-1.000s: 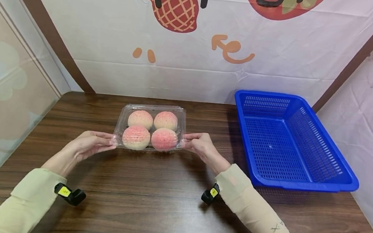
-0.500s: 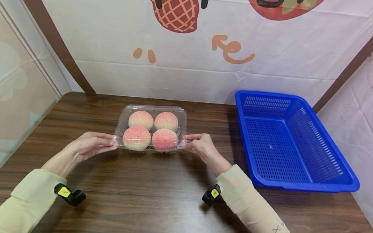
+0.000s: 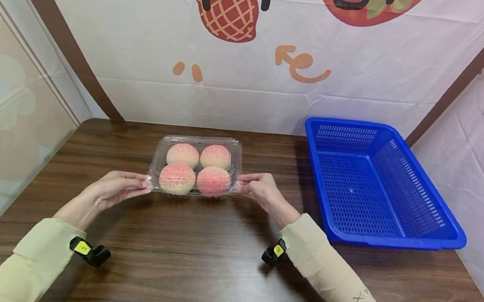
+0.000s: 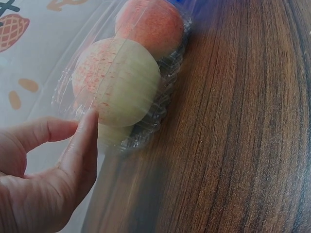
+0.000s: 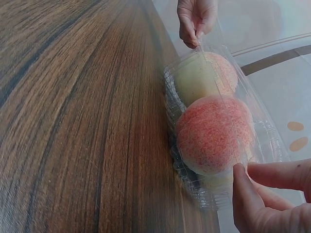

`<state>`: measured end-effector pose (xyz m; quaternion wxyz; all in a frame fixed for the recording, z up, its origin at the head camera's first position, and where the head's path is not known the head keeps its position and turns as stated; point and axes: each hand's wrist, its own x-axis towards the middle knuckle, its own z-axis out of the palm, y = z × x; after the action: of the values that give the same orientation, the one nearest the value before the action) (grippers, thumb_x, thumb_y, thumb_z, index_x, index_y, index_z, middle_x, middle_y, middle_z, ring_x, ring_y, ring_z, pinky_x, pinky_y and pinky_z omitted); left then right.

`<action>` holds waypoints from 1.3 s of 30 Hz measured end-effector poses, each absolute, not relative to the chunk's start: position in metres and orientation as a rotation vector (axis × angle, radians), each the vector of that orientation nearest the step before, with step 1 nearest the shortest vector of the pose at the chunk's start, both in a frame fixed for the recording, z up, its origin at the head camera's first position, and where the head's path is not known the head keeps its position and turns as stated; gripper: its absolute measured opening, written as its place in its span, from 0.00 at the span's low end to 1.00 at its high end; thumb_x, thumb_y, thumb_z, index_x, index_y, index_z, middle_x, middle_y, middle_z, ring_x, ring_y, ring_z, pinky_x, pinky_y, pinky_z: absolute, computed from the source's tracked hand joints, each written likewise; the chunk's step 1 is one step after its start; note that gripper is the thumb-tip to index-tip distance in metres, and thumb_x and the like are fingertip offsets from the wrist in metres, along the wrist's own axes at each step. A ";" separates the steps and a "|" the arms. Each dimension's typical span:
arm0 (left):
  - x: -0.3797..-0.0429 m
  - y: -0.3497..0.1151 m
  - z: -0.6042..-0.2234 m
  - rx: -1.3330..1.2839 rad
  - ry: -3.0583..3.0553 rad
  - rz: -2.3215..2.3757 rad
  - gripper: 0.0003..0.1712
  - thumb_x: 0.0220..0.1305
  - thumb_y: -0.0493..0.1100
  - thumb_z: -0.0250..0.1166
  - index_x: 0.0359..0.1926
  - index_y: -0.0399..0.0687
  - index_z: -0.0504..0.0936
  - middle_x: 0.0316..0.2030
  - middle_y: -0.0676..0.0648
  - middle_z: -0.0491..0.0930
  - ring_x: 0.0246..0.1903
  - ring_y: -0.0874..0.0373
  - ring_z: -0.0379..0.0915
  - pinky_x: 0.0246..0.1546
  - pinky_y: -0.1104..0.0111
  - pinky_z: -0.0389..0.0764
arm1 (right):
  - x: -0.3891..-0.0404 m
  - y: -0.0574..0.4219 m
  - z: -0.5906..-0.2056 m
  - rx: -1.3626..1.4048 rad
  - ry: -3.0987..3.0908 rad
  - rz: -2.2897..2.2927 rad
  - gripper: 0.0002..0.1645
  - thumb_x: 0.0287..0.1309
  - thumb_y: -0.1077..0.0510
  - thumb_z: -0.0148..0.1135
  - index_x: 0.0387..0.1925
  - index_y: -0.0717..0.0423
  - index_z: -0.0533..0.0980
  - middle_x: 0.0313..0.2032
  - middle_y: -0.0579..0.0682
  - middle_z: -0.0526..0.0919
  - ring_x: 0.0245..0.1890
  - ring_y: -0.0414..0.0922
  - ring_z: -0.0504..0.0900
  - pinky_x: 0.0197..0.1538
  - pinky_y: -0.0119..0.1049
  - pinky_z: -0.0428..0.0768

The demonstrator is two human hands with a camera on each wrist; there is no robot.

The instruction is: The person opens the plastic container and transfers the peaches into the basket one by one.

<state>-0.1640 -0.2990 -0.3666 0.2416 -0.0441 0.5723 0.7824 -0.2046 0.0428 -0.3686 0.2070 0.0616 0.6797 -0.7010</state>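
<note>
One blue rectangular plastic basket to their right, left hand and right hand pinch one clear plastic box: four pink-cream balls.

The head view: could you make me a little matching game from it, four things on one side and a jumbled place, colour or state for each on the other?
Things:
1. left hand
2. basket
3. peach-like fruits
4. right hand

Places, colours, states:
A. pink and cream, inside the clear container
B. pinches the end of the clear container nearer the basket
C. pinches the end of the clear container farther from the basket
D. blue, with slotted walls

Right pairs: 1-C, 2-D, 3-A, 4-B.
</note>
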 end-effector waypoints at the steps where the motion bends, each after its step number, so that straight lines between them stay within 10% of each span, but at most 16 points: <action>1: -0.164 -0.299 -0.367 -0.121 1.561 2.141 0.14 0.60 0.22 0.48 0.32 0.39 0.78 0.32 0.41 0.80 0.36 0.57 0.79 0.42 0.70 0.78 | -0.205 0.043 -0.369 0.171 1.893 -1.954 0.22 0.44 0.81 0.54 0.46 0.76 0.74 0.40 0.62 0.80 0.30 0.40 0.78 0.41 0.33 0.80; 11: -0.164 -0.296 -0.369 -0.170 1.632 2.116 0.11 0.59 0.24 0.54 0.31 0.40 0.79 0.32 0.44 0.80 0.34 0.59 0.79 0.41 0.72 0.78 | -0.205 0.041 -0.369 0.158 1.844 -1.993 0.23 0.44 0.83 0.51 0.47 0.78 0.72 0.26 0.54 0.80 0.28 0.41 0.78 0.40 0.33 0.80; 25: -0.165 -0.290 -0.363 -0.164 1.745 2.059 0.07 0.58 0.24 0.54 0.39 0.31 0.73 0.31 0.44 0.80 0.34 0.59 0.79 0.42 0.70 0.78 | -0.203 0.042 -0.367 0.144 1.895 -1.927 0.22 0.47 0.80 0.53 0.48 0.76 0.72 0.31 0.58 0.81 0.30 0.41 0.78 0.42 0.34 0.79; 39: -0.168 -0.288 -0.362 -0.125 1.976 1.874 0.35 0.59 0.31 0.59 0.59 0.14 0.51 0.32 0.52 0.81 0.35 0.64 0.78 0.43 0.72 0.77 | -0.202 0.042 -0.357 0.057 2.151 -1.702 0.21 0.47 0.73 0.61 0.47 0.70 0.74 0.39 0.60 0.81 0.36 0.46 0.79 0.50 0.43 0.76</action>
<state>-0.1683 -0.2881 -0.3617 0.2064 -0.0449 0.7092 0.6726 -0.2015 0.0421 -0.3570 0.1978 0.0203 0.7685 -0.6082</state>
